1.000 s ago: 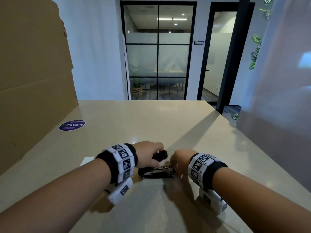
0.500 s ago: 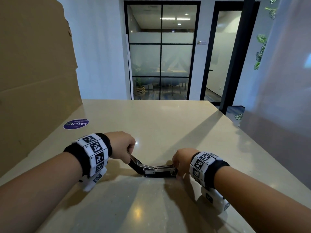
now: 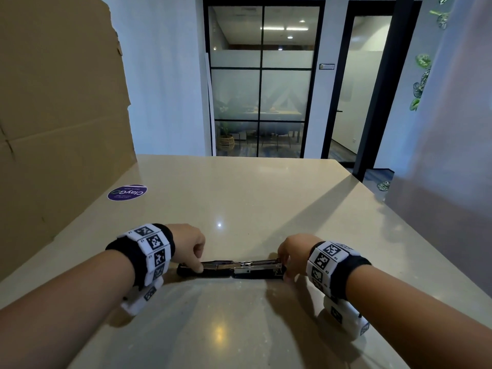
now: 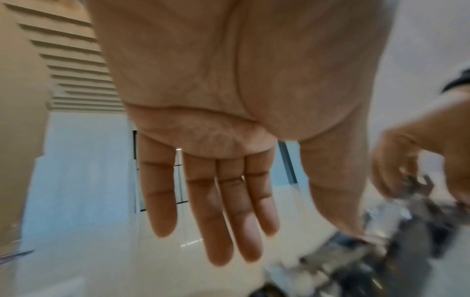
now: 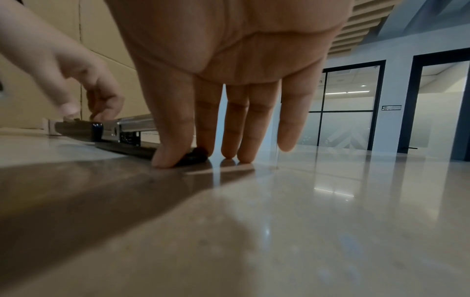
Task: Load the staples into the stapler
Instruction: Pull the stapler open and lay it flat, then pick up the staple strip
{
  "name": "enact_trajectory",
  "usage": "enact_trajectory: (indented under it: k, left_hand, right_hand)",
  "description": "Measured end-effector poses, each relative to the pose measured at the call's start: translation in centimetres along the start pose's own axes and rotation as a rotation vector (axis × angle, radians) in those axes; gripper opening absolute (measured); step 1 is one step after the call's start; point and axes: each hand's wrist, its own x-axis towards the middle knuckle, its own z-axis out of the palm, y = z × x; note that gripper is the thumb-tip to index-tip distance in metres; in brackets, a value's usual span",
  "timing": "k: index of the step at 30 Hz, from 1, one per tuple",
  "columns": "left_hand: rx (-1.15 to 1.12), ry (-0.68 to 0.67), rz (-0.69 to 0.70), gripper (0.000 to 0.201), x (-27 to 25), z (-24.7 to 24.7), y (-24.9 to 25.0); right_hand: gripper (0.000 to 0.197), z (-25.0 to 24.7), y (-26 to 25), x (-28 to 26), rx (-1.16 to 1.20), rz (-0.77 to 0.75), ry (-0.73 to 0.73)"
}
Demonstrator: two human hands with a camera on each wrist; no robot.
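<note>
Stapler [image 3: 231, 269] lies swung fully open and flat on the beige surface [image 3: 239, 203], near the front edge, its black top arm to the left and its metal staple channel and base to the right, seen from the head view. Left hand [image 3: 189, 242] rests on the left end, thumb pressing down on the black arm. Right hand [image 3: 294, 251] is at the right end, fingers reaching down around the tip of the base. Both wrists wear black bands with white marker tiles. Purple round sticker [image 3: 127, 192] sits far left on the surface, beside a tall cardboard sheet [image 3: 58, 115]. Glass partition [image 3: 262, 81] stands beyond the far edge.

Left wrist view: left hand [image 4: 229, 100] shows an open palm, four fingers [image 4: 216, 211] straight and relaxed, curled round nothing. The thumb runs down to the blurred stapler [image 4: 381, 251] at lower right; contact is smeared but appears touching. Right hand [image 4: 419, 160] is blurred at the right edge.

Right wrist view: right hand [image 5: 229, 50] has its fingers [image 5: 241, 124] extended downward, tips on the surface; its thumb sits against the near side of the stapler [image 5: 122, 132] base tip and the index finger behind it, so the tip is lightly pinched between them. Left hand [image 5: 84, 80] presses on the far end. The metal channel stands slightly raised above the dark base.
</note>
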Motion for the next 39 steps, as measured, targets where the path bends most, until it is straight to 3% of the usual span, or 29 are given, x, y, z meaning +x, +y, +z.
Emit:
enact_trajectory:
  k: [5,9,12,18,23,28,33,35,39]
  left_hand:
    - [0.044,0.17,-0.184,0.033,-0.6,-1.8,-3.8]
    - [0.125,-0.006,-0.384,0.054,-0.1,-0.9,-5.8]
    - [0.097,-0.057,-0.42,0.046,0.5,0.3,-5.8]
    - [0.104,-0.024,-0.336,0.025,2.6,0.3,-4.8]
    - [0.1,-0.009,-0.252,0.043,10.1,0.9,-4.8]
    - [0.041,0.055,-0.098,0.048,6.2,-2.1,3.0]
    - [-0.161,0.083,0.091,0.046,6.3,-2.9,4.9]
    - [-0.258,0.084,0.146,0.046,6.6,-2.8,5.2]
    - [-0.416,0.092,0.24,0.043,6.7,-2.5,5.7]
  right_hand:
    - [0.031,0.0,0.0,-0.2,-0.008,-0.008,0.0]
    - [0.034,-0.2,0.0,-0.4,-0.028,-0.02,-0.013]
    - [0.033,-0.2,-0.1,-0.6,-0.035,-0.026,-0.007]
    - [0.033,-0.1,0.0,-0.8,-0.024,-0.028,0.003]
    - [0.034,0.0,0.1,-0.9,-0.03,-0.031,0.009]
    - [0.033,0.0,0.2,-0.9,0.005,-0.035,0.008]
    - [0.043,-0.6,1.0,-1.1,0.162,-0.029,-0.018]
    - [0.046,-1.1,1.2,-1.1,0.271,-0.035,0.024]
    - [0.041,-2.6,0.5,-0.5,0.417,-0.104,0.251]
